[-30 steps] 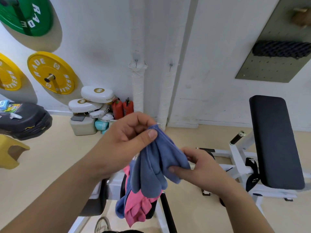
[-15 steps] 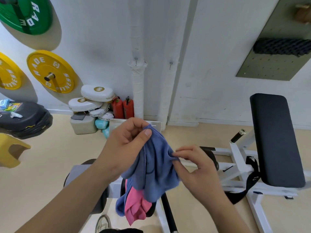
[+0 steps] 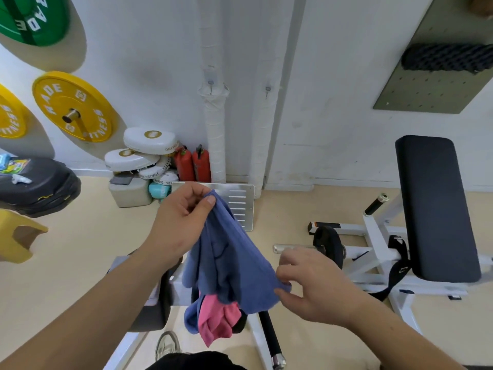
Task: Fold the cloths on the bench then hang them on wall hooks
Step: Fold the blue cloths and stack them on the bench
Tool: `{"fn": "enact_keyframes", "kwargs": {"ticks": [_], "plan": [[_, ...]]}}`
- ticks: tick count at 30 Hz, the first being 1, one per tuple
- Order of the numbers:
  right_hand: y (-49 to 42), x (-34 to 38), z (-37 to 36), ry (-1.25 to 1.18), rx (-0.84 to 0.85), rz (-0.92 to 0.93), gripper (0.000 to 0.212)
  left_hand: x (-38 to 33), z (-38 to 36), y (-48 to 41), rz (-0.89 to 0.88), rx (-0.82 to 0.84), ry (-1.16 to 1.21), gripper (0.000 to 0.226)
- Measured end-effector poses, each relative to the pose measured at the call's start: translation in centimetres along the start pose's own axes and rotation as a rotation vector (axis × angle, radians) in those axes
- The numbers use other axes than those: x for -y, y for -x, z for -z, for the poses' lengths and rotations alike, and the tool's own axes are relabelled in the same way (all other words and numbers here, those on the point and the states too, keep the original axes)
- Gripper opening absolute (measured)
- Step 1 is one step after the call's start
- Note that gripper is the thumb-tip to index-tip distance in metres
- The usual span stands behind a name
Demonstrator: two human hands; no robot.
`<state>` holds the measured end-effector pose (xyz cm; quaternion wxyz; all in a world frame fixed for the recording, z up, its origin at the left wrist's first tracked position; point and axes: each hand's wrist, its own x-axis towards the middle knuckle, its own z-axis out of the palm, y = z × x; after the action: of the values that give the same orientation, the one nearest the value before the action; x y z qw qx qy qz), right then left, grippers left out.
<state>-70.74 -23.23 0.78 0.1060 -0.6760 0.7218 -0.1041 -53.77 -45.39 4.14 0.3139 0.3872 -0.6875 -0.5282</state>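
The blue cloth [image 3: 232, 263] now spreads wider than before, drawn rightward by the right hand [image 3: 314, 287] pinching its lower edge. The left hand [image 3: 184, 217] pinches the top corner, midair above the pink cloth [image 3: 216, 321]. A loose pinch may drop it.

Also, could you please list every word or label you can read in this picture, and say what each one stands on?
"ADE", cut off: green weight plate.
"ADE" and "FITNESS": yellow weight plate.
"ITNESS", cut off: yellow plate at the left edge.
"BOXING", upside down: top white pad.
"STRAIGHT": middle white pad.
"AGAINST THE": lowest white pad.
Print on the packet on the black bag: too blurred.
No text on the blue cloth.
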Motion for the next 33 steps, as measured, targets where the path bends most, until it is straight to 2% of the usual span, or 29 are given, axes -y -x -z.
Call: {"fn": "enact_keyframes", "kwargs": {"ticks": [4, 8, 11, 13, 17, 19, 24, 26, 28, 31, 33], "plan": [[0.6, 2.0, 0.4, 0.03, 0.064, 0.209, 0.021, 1.4, -0.2, -0.7, 0.049, -0.067, -0.056, 0.011], [2.0, 2.0, 0.3, 0.034, 0.237, 0.234, 0.018, 2.4, 0.2, -1.7, 0.102, -0.14, -0.07, 0.007], [3.2, -0.3, 0.4, 0.184, 0.027, 0.18, 0.017, 2.7, 1.4, -2.2, 0.095, -0.167, -0.075, 0.012], [3.7, -1.9, 1.1, 0.143, -0.153, 0.065, 0.017, 2.9, 2.1, -2.2, 0.1, -0.138, -0.048, 0.016], [3.4, -3.0, 3.1, -0.155, -0.479, -0.153, 0.017, 2.5, 2.9, -1.7, 0.117, -0.045, 0.073, 0.012], [2.8, -3.1, 3.9, -0.299, -0.615, -0.296, 0.028, 1.8, 3.0, -1.6, 0.092, -0.009, 0.138, 0.011], [1.6, -3.4, 6.3, -0.559, -0.776, -0.518, 0.035, 0.2, 3.3, -1.6, 0.034, 0.035, 0.162, 0.01], [1.2, -3.7, 7.3, -0.588, -0.77, -0.522, 0.044, -0.4, 3.4, -1.6, 0.026, 0.023, 0.152, 0.011], [1.0, -4.6, 8.1, -0.575, -0.65, -0.586, 0.046, -1.0, 3.5, -1.6, 0.011, 0.01, 0.113, 0.011], [0.7, -5.8, 8.6, -0.585, -0.426, -0.715, 0.018, -1.7, 3.6, -1.4, -0.017, 0.03, 0.05, 0.011], [0.9, -6.0, 8.6, -0.614, -0.4, -0.696, 0.013, -2.0, 3.8, -1.1, -0.046, 0.027, -0.005, 0.014]]}}
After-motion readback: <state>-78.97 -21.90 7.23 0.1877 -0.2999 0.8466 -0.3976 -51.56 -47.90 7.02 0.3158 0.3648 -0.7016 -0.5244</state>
